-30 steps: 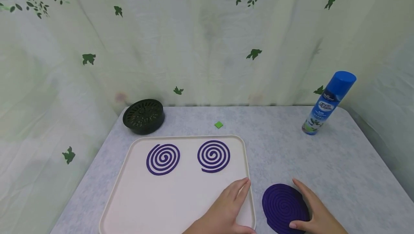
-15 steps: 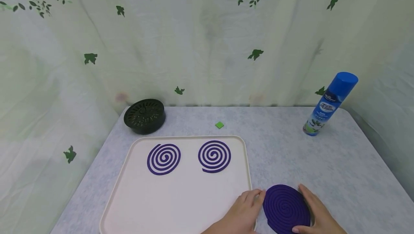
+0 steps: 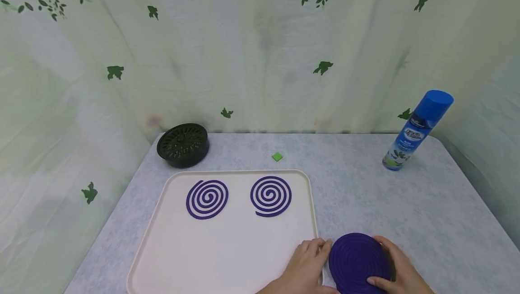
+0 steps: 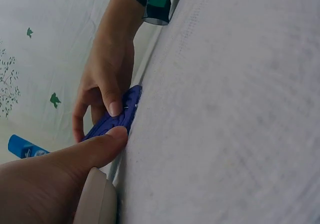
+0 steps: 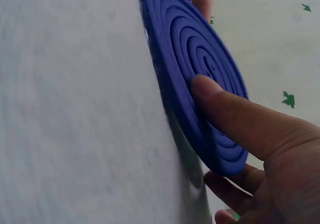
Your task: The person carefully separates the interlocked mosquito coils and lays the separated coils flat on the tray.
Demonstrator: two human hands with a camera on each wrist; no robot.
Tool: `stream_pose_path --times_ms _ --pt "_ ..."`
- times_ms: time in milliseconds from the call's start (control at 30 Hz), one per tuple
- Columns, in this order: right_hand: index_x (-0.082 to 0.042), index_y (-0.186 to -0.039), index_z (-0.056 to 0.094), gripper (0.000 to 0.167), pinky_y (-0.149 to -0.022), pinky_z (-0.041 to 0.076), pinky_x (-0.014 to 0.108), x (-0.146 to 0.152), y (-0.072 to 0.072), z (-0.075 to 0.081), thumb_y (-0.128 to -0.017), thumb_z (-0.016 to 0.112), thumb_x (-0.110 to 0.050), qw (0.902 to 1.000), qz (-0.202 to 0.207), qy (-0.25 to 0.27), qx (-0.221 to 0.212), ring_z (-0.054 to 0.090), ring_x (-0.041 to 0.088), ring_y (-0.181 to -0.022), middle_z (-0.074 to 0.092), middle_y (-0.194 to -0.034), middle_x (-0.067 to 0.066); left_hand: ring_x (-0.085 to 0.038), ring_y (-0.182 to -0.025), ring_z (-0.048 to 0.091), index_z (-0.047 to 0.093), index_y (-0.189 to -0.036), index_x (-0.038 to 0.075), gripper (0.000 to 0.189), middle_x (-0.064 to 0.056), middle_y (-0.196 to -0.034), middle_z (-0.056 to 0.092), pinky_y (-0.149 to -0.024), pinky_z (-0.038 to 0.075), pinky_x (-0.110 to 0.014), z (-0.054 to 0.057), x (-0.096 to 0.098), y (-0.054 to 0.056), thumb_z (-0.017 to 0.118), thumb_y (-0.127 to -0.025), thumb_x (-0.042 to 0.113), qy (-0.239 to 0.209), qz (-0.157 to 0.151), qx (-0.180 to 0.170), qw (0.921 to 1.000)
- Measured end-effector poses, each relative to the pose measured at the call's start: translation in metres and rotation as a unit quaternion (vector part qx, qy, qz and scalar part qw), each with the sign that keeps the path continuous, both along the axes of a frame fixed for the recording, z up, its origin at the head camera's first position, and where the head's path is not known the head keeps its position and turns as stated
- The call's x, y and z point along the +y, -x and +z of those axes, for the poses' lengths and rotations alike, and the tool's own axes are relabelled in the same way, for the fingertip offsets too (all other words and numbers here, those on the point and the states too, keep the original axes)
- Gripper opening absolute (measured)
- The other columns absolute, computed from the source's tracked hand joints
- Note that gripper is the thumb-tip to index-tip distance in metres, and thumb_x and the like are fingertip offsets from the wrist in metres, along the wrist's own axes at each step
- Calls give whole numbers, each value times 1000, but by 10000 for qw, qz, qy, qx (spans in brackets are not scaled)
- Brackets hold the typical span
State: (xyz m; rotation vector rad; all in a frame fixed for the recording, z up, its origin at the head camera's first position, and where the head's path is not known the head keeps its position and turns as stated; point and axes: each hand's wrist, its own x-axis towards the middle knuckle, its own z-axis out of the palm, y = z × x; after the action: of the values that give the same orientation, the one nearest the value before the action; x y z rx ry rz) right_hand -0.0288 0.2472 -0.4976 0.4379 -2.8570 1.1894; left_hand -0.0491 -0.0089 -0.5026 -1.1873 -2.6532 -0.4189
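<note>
A thick, closely wound purple mosquito coil [image 3: 357, 264] is at the right of the white tray [image 3: 227, 249]. My right hand [image 3: 400, 269] grips its right side, the thumb [image 5: 225, 106] on top and fingers under the edge, and this side is tilted up off the table. My left hand [image 3: 304, 267] holds the left edge, fingertips at the upper left and thumb [image 4: 112, 139] against the near edge in the left wrist view. On the tray's far part lie two loose spiral coils, a left one [image 3: 208, 199] and a right one [image 3: 271, 197].
A round dark vented holder [image 3: 183, 145] stands behind the tray at the back left. A blue spray can [image 3: 418, 129] stands at the back right. A small green square [image 3: 277, 156] lies beyond the tray. Leaf-printed curtain [image 3: 260, 59] hangs behind the table.
My left hand has come right from over the tray's edge to the thick coil. My right fingers have closed under its right side and tipped it up. The loose coils stay in place.
</note>
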Motion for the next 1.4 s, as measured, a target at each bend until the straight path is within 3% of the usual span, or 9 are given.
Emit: stream_pose_path --times_ms 133,233,633,900,1033,1100,1167,1300,1400 --pt "3 -134 21 84 -60 51 23 -1 -1 7 -74 74 -21 9944 228 518 -894 56 5 -79 55 -96 13 -11 -92 43 38 -133 1 100 0 -111 51 -77 35 -15 -1 3 -1 68 -61 64 -148 -86 9 9999" --pt "2 -135 16 83 -59 52 23 -2 -4 8 -77 71 -19 9891 235 821 -1203 57 6 -75 52 -89 11 -9 -86 43 39 -131 -2 102 2 -102 55 -73 34 -13 0 5 -2 70 -59 62 -196 -141 218 9995" --pt "2 -135 22 79 -59 54 25 -12 -4 19 -74 72 -3 9891 6 1410 -430 58 10 -76 56 -88 5 -9 -90 49 28 -135 -7 107 -1 -102 57 -83 38 -17 19 3 0 77 -60 50 -358 -250 639 9970" --pt "-11 -139 24 77 -65 54 24 -27 8 43 -77 69 -5 9846 -183 1696 -385 58 9 -84 55 -99 11 -12 -93 47 23 -138 -3 102 -2 -104 53 -85 40 -19 52 -14 9 78 -64 42 -675 -258 40 9974" --pt "-15 -138 26 75 -66 53 23 -41 16 57 -77 69 -7 9862 -338 1614 -176 57 9 -84 54 -99 10 -11 -89 48 27 -138 2 88 0 -100 52 -82 42 -17 67 -26 19 73 -72 38 -1122 -162 -514 9922" --pt "-15 -137 28 74 -68 53 22 -47 21 63 -77 70 -7 9870 -380 1563 -8 57 8 -86 55 -102 10 -9 -86 50 33 -137 4 72 1 -97 53 -79 43 -16 73 -31 25 67 -80 33 -1591 -87 -869 9834" --pt "-14 -137 30 74 -70 53 21 -53 28 68 -76 70 -4 9862 -336 1609 204 57 8 -89 56 -105 11 -6 -80 52 40 -133 6 55 2 -92 56 -73 46 -14 80 -36 32 61 -86 26 -2241 1 -1319 9656" --pt "-13 -137 29 76 -73 53 21 -66 41 75 -74 70 2 9790 -55 1989 440 57 9 -91 55 -108 14 -5 -70 57 51 -122 8 32 0 -86 60 -62 51 -17 89 -44 43 55 -90 13 -3451 321 -2120 9137" --pt "-10 -137 27 77 -74 52 21 -75 49 77 -74 68 7 9678 260 2452 500 57 11 -93 54 -108 17 -10 -69 60 54 -115 3 26 -5 -86 61 -59 54 -22 93 -51 48 53 -90 7 -3997 570 -2698 8742"
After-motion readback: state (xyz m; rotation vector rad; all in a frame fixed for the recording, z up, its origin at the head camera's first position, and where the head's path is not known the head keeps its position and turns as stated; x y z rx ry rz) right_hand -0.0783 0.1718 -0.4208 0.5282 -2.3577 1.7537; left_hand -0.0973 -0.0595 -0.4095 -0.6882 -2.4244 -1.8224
